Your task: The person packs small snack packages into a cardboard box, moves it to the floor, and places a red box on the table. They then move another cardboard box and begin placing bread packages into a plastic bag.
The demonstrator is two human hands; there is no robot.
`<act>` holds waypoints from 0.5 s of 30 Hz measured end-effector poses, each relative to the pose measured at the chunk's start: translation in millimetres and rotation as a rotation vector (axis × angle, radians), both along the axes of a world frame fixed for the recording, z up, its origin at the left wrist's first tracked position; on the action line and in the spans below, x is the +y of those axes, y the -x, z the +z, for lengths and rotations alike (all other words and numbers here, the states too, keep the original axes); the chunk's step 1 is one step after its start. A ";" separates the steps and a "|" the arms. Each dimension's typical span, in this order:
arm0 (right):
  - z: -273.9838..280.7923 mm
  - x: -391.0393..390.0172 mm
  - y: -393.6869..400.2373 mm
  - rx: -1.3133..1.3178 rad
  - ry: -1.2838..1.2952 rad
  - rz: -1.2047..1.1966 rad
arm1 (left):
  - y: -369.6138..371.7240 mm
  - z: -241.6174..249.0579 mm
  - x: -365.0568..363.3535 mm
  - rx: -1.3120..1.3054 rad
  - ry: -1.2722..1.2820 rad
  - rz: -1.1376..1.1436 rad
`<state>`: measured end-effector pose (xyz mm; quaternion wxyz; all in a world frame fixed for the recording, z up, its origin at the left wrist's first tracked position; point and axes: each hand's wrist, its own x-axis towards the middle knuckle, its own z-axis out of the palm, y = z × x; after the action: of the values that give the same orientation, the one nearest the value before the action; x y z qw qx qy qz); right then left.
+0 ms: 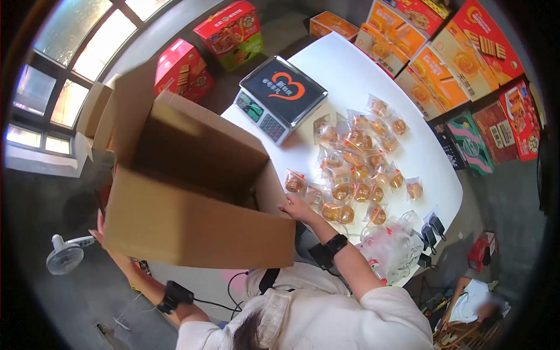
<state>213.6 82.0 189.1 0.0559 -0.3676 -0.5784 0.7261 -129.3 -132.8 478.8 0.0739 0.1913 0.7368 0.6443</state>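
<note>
A large open cardboard box (201,236) is held up and tilted in front of me, its shadowed inside facing up and its flaps standing at the far left. My right hand (297,208) grips the box's right wall, with some fingers hidden by the cardboard. At the box's left side, my left hand (100,230) supports it, the palm mostly hidden behind the cardboard. To the right of the box, several individually wrapped round pastries (361,191) lie scattered over a white table (431,175).
A digital scale (283,93) stands at the table's far left. Plastic bags (396,248) and black power adapters (430,234) lie at the near right edge. Printed cartons (431,76) are stacked behind. A small fan (64,256) is at left; a seated person (469,300) is at lower right.
</note>
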 end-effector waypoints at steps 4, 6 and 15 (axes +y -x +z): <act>2.6 -17.0 34.4 -0.026 -0.336 -0.042 | 26.3 -66.9 -111.9 0.324 0.425 0.001; -14.1 -30.8 53.7 -0.130 -0.412 -0.040 | 15.1 -73.6 -109.9 -0.034 0.109 0.201; -13.3 -79.2 168.9 -0.385 -0.388 0.149 | 20.5 -144.1 -156.2 -0.548 0.398 0.864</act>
<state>44.6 2.9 175.8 -0.0394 -0.4378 -0.7321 0.5204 -149.7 -289.0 334.7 0.0266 -0.3212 0.8096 0.4906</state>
